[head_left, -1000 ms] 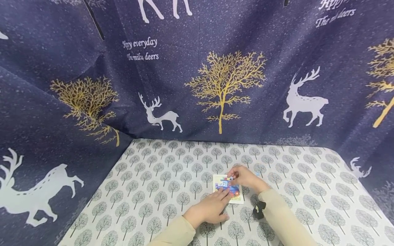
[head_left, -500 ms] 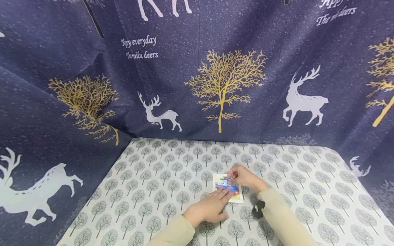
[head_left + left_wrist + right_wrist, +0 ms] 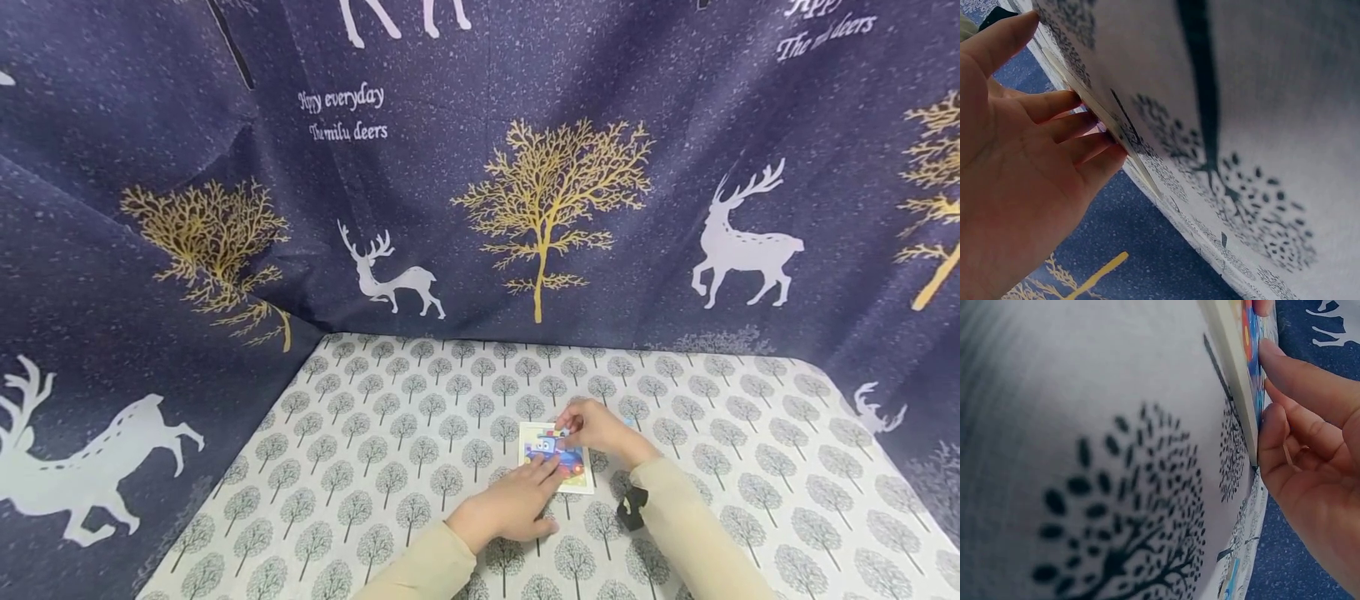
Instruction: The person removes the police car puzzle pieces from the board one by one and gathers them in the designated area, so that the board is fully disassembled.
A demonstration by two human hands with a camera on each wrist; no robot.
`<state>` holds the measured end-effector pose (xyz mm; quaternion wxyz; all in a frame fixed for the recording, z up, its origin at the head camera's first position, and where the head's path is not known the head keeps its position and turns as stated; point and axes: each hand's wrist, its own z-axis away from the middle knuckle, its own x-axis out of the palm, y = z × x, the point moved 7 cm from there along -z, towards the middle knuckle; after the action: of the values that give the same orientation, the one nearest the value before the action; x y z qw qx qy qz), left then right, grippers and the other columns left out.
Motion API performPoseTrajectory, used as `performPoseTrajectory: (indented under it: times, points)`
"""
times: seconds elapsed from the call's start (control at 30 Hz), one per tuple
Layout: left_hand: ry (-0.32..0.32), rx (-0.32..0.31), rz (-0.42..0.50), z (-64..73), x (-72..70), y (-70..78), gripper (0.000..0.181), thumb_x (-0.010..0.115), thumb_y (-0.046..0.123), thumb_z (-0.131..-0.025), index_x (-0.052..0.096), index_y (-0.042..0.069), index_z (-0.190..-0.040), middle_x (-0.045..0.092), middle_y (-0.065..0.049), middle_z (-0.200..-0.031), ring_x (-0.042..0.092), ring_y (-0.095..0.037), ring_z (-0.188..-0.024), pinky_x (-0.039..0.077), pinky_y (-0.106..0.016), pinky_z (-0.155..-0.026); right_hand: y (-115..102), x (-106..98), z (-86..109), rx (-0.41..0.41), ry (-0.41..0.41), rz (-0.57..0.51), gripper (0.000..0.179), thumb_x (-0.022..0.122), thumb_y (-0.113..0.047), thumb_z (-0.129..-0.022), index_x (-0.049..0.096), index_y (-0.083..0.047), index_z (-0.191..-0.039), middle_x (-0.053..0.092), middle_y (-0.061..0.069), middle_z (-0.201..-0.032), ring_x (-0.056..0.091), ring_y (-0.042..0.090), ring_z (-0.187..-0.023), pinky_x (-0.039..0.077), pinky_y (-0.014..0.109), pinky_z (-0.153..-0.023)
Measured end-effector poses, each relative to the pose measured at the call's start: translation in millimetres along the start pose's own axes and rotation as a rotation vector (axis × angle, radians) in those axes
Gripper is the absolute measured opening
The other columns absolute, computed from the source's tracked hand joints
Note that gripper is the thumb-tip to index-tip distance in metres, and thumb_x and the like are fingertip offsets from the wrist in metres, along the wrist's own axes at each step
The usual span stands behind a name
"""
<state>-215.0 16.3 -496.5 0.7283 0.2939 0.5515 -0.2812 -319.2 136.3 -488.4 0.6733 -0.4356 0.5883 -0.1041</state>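
Note:
A small picture board with a pale border, showing a blue cartoon vehicle with eyes, lies on the patterned cloth. My left hand rests its extended fingers on the board's near left part; in the left wrist view the fingertips touch its face and the thumb stands apart. At the far right corner my right hand has thumb and curled fingers together. Seen from the right wrist, the thumb presses by the picture's face, and a bent finger sits at the board's edge. The fingertips hide part of that corner.
A white cloth printed with grey trees covers the table. A small light-blue flat piece lies on it beyond my right hand. A black object is at my right sleeve. Dark blue curtains with deer and trees hang behind and at left.
The head view shifts very slightly. Both hands stay at the board, with only tiny movement of the right fingers at the corner.

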Motion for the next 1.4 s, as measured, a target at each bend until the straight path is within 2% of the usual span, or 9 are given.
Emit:
performPoseTrajectory:
  times: [0.17,0.3,0.37,0.47,0.53,0.6,0.7,1.17,1.4]
  points:
    - [-0.001,-0.002,0.006,1.5,-0.3,-0.8,0.076,0.057,0.046,-0.093,0.025,0.011,-0.153,0.019,-0.008,-0.159,0.019,-0.027,-0.145,0.024,-0.036,-0.116,-1,4,0.8,-0.039,-0.030,-0.022,0.014,0.078,-0.007,-0.075,0.070,-0.005,-0.086,0.054,0.002,-0.082,0.049,0.013,-0.075,0.047,0.022,-0.068]
    - [-0.005,0.001,-0.001,2.1,-1.0,0.2,0.075,0.057,0.046,-0.093,0.026,0.011,-0.153,0.020,-0.008,-0.159,0.019,-0.026,-0.145,0.025,-0.036,-0.116,-2,4,2.5,-0.082,-0.045,-0.072,0.025,0.075,-0.003,-0.077,0.068,-0.004,-0.101,0.055,0.005,-0.089,0.052,0.012,-0.077,0.049,0.023,-0.068]
    - [-0.005,0.004,-0.001,1.8,-1.1,1.3,0.075,0.057,0.046,-0.093,0.026,0.011,-0.153,0.020,-0.007,-0.159,0.020,-0.026,-0.145,0.026,-0.036,-0.115,-4,6,3.0,-0.099,-0.087,-0.084,0.030,0.072,-0.002,-0.079,0.067,-0.005,-0.108,0.055,0.007,-0.094,0.052,0.013,-0.078,0.049,0.025,-0.068]
    - [-0.003,0.008,-0.006,1.1,-1.2,3.1,0.076,0.058,0.046,-0.093,0.026,0.011,-0.153,0.021,-0.007,-0.159,0.020,-0.026,-0.145,0.026,-0.036,-0.115,-5,8,1.3,-0.068,-0.176,-0.066,0.034,0.071,-0.003,-0.082,0.067,-0.009,-0.115,0.054,0.009,-0.100,0.050,0.017,-0.080,0.047,0.030,-0.070]
    - [-0.001,0.009,-0.005,0.2,-1.0,3.8,0.077,0.059,0.045,-0.092,0.026,0.011,-0.153,0.021,-0.007,-0.159,0.020,-0.026,-0.145,0.026,-0.035,-0.115,-3,8,-0.7,-0.004,-0.238,-0.063,0.036,0.071,-0.005,-0.083,0.066,-0.011,-0.118,0.052,0.009,-0.102,0.048,0.018,-0.083,0.045,0.033,-0.072]
    - [-0.001,0.011,-0.006,-0.5,-0.8,4.2,0.076,0.058,0.045,-0.093,0.026,0.011,-0.153,0.021,-0.007,-0.159,0.020,-0.026,-0.145,0.025,-0.035,-0.116,-2,7,-2.9,0.037,-0.275,-0.052,0.038,0.071,-0.006,-0.082,0.066,-0.013,-0.119,0.051,0.009,-0.102,0.047,0.020,-0.086,0.045,0.035,-0.075]
    - [-0.002,0.012,0.005,-0.9,-0.6,4.2,0.076,0.058,0.045,-0.093,0.026,0.012,-0.153,0.020,-0.007,-0.159,0.020,-0.026,-0.145,0.024,-0.035,-0.116,-3,6,-5.7,0.033,-0.302,-0.037,0.037,0.072,-0.005,-0.081,0.066,-0.012,-0.117,0.052,0.008,-0.100,0.049,0.020,-0.087,0.046,0.035,-0.076]
    - [0.004,0.015,-0.014,0.4,-1.9,2.7,0.076,0.058,0.046,-0.092,0.027,0.011,-0.152,0.022,-0.007,-0.159,0.021,-0.027,-0.145,0.026,-0.035,-0.116,-7,7,-9.8,-0.020,-0.310,-0.027,0.033,0.071,-0.001,-0.080,0.066,-0.012,-0.111,0.052,0.011,-0.086,0.043,0.017,-0.072,0.042,0.028,-0.065]
    - [0.007,0.006,-0.008,1.3,-3.7,1.7,0.075,0.059,0.046,-0.092,0.029,0.011,-0.152,0.022,-0.007,-0.158,0.022,-0.027,-0.144,0.026,-0.035,-0.115,-11,7,-10.8,-0.044,-0.308,0.003,0.033,0.071,-0.002,-0.080,0.065,-0.010,-0.112,0.055,0.009,-0.087,0.046,0.016,-0.074,0.044,0.027,-0.067]
